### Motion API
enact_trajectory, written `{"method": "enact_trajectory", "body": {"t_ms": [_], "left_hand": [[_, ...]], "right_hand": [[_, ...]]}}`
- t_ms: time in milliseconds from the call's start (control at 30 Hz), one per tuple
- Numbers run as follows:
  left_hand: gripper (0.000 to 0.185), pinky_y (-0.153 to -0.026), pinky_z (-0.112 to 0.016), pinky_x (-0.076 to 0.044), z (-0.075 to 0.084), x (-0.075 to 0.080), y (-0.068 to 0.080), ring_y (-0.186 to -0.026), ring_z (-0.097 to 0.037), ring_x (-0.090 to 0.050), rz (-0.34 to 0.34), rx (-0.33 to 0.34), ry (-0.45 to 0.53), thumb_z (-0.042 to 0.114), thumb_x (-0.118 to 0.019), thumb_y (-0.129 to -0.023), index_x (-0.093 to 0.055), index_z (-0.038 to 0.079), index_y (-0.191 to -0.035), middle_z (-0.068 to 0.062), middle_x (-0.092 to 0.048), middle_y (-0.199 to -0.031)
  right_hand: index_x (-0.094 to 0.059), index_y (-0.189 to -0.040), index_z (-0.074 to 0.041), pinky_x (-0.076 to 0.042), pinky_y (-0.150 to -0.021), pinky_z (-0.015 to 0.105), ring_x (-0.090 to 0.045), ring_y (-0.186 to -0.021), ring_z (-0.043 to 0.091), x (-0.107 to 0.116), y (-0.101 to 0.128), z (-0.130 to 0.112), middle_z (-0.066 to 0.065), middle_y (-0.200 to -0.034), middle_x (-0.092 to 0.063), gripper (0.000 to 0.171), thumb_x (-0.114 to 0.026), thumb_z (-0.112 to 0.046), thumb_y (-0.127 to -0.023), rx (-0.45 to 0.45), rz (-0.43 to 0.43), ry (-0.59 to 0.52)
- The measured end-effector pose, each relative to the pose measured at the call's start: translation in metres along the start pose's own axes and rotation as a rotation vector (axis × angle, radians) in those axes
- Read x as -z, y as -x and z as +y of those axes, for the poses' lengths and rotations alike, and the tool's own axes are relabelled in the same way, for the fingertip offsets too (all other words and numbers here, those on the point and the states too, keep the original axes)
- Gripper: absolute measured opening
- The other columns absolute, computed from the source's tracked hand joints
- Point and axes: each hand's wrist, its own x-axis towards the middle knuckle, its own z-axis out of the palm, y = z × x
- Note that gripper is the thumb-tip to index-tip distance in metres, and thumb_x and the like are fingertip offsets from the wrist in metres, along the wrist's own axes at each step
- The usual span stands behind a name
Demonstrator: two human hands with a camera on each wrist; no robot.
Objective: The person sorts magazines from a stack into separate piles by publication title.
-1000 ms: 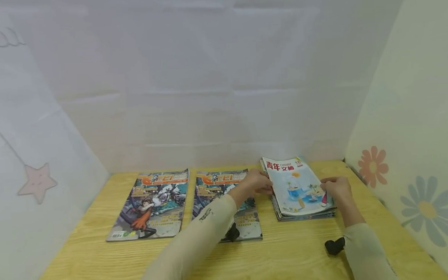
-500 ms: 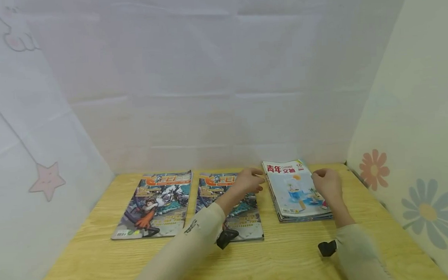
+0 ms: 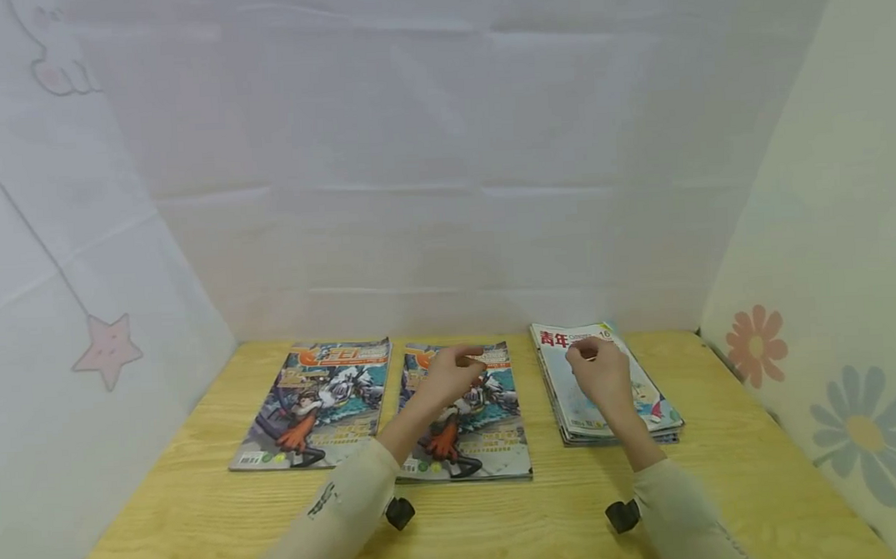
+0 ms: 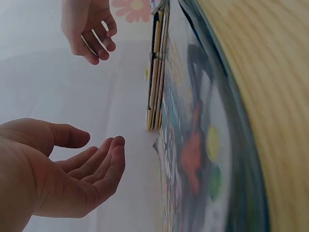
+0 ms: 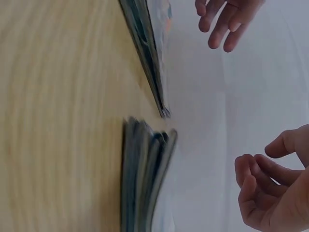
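Pale-blue-covered stack of glossy magazines [image 3: 606,385] lies flat, long axis running away, title far; both grips, left hand [image 3: 452,373] and right hand [image 3: 600,369], hover loose and empty beside and over it.

Two comic magazines with matching orange-titled covers lie flat on the wooden table [image 3: 203,524], one [image 3: 314,406] to the left and the other [image 3: 477,428] in the middle. One stack of magazines [image 3: 611,393] sits to the right, topped by a pale issue with a red title; the number of issues in it cannot be counted. Two hands are in view, the left hand [image 3: 445,375] and the right hand [image 3: 602,373].
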Motion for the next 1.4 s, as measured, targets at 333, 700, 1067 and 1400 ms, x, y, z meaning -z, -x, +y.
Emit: {"method": "enact_trajectory", "body": {"t_ms": [333, 700, 1067, 1400], "left_hand": [[0.032, -0.062, -0.035, -0.051, -0.029, 0.041, 0.034, -0.1, -0.029, -0.066, 0.087, -0.021, -0.189, 0.015, -0.061, -0.102, -0.065, 0.01, -0.133, -0.011, -0.067, -0.119], [0.041, -0.069, -0.039, -0.055, -0.055, 0.072, 0.047, -0.103, -0.031, -0.066, 0.174, 0.089, -0.216, 0.011, -0.061, -0.099, -0.058, 0.005, -0.139, -0.014, -0.066, -0.12], [0.049, -0.055, -0.034, -0.04, -0.069, 0.094, 0.046, -0.075, -0.026, -0.058, 0.093, 0.224, -0.006, 0.007, -0.048, -0.103, -0.043, -0.005, -0.15, -0.023, -0.059, -0.127], [0.045, -0.074, -0.043, -0.052, -0.071, 0.105, 0.047, -0.098, -0.028, -0.065, -0.032, 0.281, -0.09, 0.014, -0.055, -0.105, -0.05, -0.008, -0.144, -0.021, -0.061, -0.131]], "right_hand": [[-0.071, -0.114, 0.002, -0.056, -0.061, 0.035, -0.069, -0.074, 0.028, -0.028, 0.014, -0.009, 0.013, -0.095, -0.067, 0.025, -0.06, -0.016, -0.099, -0.011, -0.174, -0.075], [-0.065, -0.124, 0.003, -0.058, -0.064, 0.045, -0.07, -0.077, 0.035, -0.046, 0.022, -0.007, 0.017, -0.099, -0.069, 0.03, -0.061, -0.015, -0.1, -0.047, -0.346, -0.059], [-0.067, -0.121, 0.007, -0.057, -0.066, 0.043, -0.067, -0.072, 0.025, -0.056, 0.032, -0.005, 0.012, -0.094, -0.069, 0.033, -0.064, -0.019, -0.101, -0.107, -0.56, 0.058], [-0.067, -0.119, 0.009, -0.057, -0.068, 0.044, -0.066, -0.071, 0.025, -0.06, 0.031, -0.009, 0.012, -0.088, -0.067, 0.033, -0.063, -0.018, -0.102, -0.155, -0.617, 0.041]]}}
